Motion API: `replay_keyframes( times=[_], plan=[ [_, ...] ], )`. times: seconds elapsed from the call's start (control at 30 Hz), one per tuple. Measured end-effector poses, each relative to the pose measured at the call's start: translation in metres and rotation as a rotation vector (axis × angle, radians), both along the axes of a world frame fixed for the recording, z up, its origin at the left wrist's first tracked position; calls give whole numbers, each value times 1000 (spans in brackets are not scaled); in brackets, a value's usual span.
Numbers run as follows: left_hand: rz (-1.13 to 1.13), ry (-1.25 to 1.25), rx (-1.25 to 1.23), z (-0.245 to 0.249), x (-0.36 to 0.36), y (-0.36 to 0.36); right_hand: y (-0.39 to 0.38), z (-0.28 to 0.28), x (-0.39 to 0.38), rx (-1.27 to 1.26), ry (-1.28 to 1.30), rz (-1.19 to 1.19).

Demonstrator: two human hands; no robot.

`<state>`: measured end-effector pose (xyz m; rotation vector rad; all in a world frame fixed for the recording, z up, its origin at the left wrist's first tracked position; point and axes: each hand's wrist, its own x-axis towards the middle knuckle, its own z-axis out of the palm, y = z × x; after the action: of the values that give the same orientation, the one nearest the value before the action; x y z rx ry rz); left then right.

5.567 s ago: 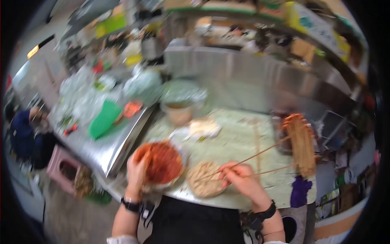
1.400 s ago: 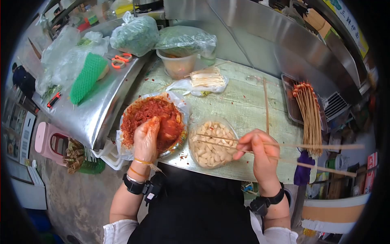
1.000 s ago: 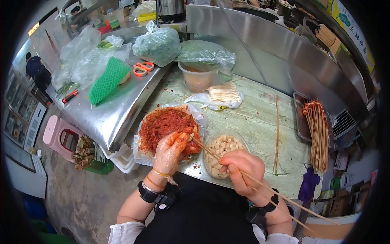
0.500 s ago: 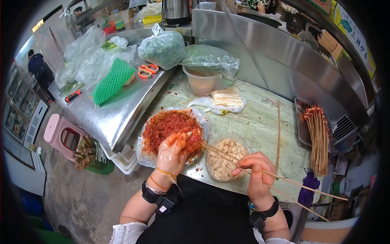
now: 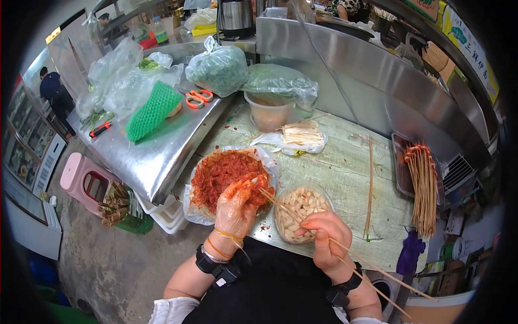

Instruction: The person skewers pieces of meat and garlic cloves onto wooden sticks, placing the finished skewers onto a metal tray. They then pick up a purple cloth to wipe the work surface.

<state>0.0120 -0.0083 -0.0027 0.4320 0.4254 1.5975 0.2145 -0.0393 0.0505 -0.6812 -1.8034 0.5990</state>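
Note:
My left hand, in a clear plastic glove, is closed on a piece of red-coated food that looks like marinated meat, with a pale tip showing at the fingers. Beneath it is a plastic-lined bowl heaped with the same red mixture. My bare right hand is closed around two wooden skewers. Their upper ends meet the red piece at my left fingers; how deep they go is hidden. Below the skewers stands a clear tub of peeled garlic cloves.
Loaded skewers lie across a tray at the right. Loose skewers lie on the table. Behind are short sticks and a bag-covered tub. Orange-handled scissors rest on the steel counter.
My right hand has moved left and slightly down, and the skewers now slope more steeply. My left hand stays over the bowl, gripping the red piece. The whole view has shifted slightly.

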Motion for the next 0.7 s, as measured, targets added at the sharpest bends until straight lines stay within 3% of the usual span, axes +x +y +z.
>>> replay_keyframes(
  times=[0.4,0.57,0.7],
  plan=[
    [21,-55,-63,-6,0,-2,5,-13,-5,-32,49,41],
    [46,-34,-57,-5,2,-3,9,-11,-11,184,-86,45],
    [91,39,-86,-15,1,0,9,-7,-16,128,-120,47]
  ],
)
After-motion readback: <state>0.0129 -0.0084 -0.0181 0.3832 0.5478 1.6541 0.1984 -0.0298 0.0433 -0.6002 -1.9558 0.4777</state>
